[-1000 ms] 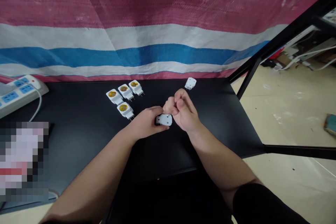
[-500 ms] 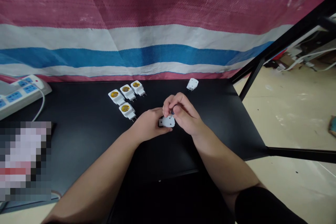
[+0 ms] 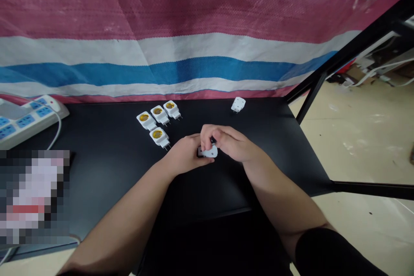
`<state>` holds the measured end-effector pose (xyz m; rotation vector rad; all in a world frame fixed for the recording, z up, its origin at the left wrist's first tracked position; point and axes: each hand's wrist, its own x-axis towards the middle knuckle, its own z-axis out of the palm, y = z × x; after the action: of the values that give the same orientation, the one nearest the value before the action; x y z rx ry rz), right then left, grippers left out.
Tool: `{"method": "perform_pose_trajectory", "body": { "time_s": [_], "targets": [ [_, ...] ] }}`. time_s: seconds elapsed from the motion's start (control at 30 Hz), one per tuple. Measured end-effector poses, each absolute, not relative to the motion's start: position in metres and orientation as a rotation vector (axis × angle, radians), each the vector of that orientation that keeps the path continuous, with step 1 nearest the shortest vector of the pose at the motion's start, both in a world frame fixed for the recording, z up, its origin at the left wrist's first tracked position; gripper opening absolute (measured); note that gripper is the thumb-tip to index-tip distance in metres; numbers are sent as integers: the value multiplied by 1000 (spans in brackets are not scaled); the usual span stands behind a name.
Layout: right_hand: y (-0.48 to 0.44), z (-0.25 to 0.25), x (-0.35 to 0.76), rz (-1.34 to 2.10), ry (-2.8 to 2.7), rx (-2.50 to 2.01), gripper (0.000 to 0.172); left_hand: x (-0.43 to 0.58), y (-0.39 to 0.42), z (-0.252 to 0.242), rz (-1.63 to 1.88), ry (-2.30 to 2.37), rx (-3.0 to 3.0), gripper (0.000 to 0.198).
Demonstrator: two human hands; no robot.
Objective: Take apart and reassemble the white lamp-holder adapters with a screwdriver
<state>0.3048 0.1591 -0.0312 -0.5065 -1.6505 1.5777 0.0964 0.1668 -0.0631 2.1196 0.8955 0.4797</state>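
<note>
On the near side of the table's middle, my left hand (image 3: 183,154) is closed around a white plug-in lamp holder (image 3: 211,152), its flat back with small dark holes facing up. My right hand (image 3: 228,141) is above it, thumb and fingers pinched on a small dark object (image 3: 213,140). Most of that object hides within the fingers, so its kind does not show. Several similar white plug-in lamp holders (image 3: 159,137) lie to the left with gold-coloured round recesses upward and metal pins out. Another white holder (image 3: 238,104) rests back up at the far right.
A white power strip (image 3: 35,123) with blue sockets and a cable (image 3: 58,129) is at the left. Below it lies a blurred-out item (image 3: 32,198). A striped sheet (image 3: 194,69) hangs behind the black table (image 3: 274,146). A black frame post (image 3: 312,88) stands right.
My right hand has come down nearer the held lamp holder, its fingers curled more tightly around the dark object. The view has shifted slightly; the left hand keeps its grip.
</note>
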Motion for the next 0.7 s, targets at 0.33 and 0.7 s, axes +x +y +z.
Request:
{"method": "perform_pose_trajectory", "body": {
  "time_s": [0.33, 0.7],
  "targets": [
    [166, -29, 305, 1705, -1634, -406, 31, 95, 166, -65, 526, 888, 2091, 26],
    [169, -36, 307, 1605, -1222, -401, 56, 97, 170, -62, 526, 843, 2076, 43]
  ]
}}
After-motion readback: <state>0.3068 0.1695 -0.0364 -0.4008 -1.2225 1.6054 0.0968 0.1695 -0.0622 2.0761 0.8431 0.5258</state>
